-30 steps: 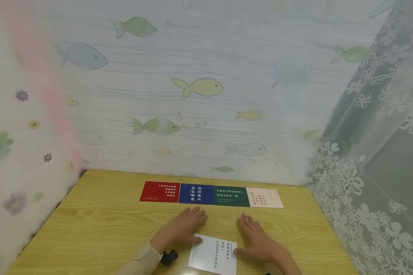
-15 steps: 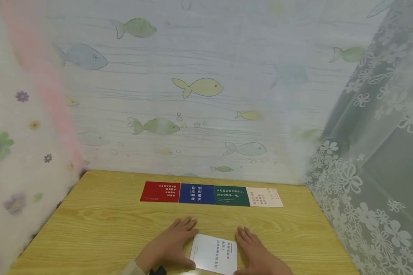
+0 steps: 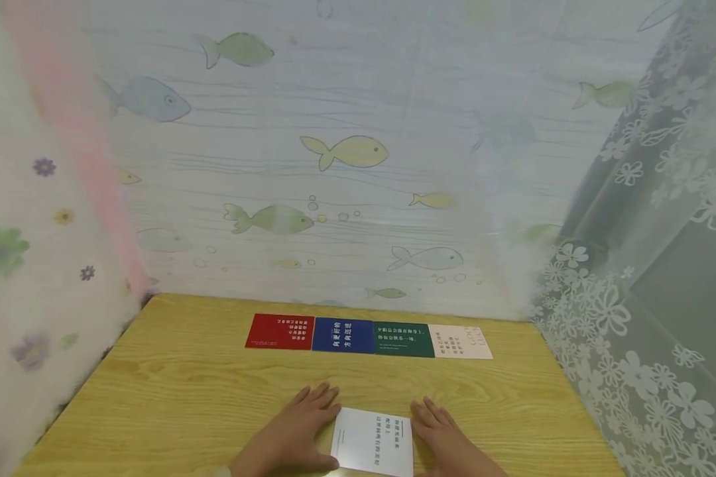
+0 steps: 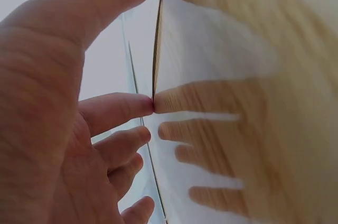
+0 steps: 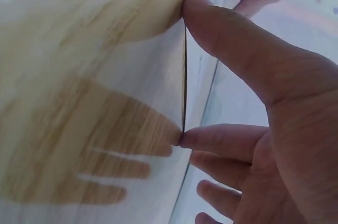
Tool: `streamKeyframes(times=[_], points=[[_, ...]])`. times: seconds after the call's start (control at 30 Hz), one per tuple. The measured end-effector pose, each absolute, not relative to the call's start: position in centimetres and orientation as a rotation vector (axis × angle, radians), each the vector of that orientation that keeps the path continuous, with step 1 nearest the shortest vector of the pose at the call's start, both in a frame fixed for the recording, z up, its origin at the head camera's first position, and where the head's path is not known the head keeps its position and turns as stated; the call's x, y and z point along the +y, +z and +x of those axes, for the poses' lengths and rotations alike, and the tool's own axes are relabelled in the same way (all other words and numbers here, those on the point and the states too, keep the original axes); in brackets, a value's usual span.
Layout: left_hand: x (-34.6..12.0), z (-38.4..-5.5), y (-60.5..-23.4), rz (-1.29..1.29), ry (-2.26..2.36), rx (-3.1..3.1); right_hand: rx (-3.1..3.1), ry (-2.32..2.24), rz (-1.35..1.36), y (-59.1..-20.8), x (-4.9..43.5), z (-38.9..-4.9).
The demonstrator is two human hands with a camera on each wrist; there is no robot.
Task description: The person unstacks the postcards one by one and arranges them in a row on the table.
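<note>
A white card [image 3: 358, 440] with dark printed characters lies flat on the wooden table, near the bottom of the head view. Along its left side my left hand [image 3: 292, 434] rests, fingers stretched out. My right hand [image 3: 447, 440] lies along the opposite side in much the same way. In the left wrist view, the thumb and index fingertips [image 4: 145, 105] touch the two ends of the card's edge [image 4: 157, 44]. The right wrist view has the right thumb [image 5: 198, 7] and index fingertip at the ends of the other edge [image 5: 185, 76]. Whether several cards are stacked there I cannot tell.
Farther back, a red card [image 3: 279, 331], a blue card [image 3: 343, 335], a dark green card [image 3: 404, 339] and a pale pink card [image 3: 461, 342] form a row. Behind the table [image 3: 173, 391] hangs a fish-patterned curtain [image 3: 346, 199]. Flowered lace [image 3: 608, 318] borders the right.
Both hands have drawn back toward the person and now lie along the white card's sides; the left thumb has come off its top. The card and the row behind stay about the same.
</note>
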State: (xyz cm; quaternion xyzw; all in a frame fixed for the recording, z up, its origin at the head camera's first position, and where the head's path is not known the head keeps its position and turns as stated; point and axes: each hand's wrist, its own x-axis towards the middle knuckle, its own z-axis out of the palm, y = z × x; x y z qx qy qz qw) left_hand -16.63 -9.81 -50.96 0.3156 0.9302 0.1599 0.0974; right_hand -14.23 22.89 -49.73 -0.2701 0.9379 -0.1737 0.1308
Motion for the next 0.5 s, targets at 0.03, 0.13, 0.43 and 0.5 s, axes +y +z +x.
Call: streamKeyframes(times=[0.03, 0.13, 0.43, 0.5], points=[[-9.78, -16.56, -50.92, 0.936, 0.467, 2.758, 2.719, -0.518, -0.783, -49.74, 22.88, -14.23], [-9.62, -16.45, -50.85, 0.91, 0.48, 2.752, 2.72, -0.536, -0.786, -49.76, 22.88, -14.25], [-9.18, -16.23, -51.05, 0.867, 0.511, 2.753, 2.75, -0.563, -0.769, -50.34, 23.22, -14.51], [-9.09, -16.18, -51.15, 0.865, 0.52, 2.756, 2.745, -0.562, -0.766, -50.39, 23.31, -14.56]])
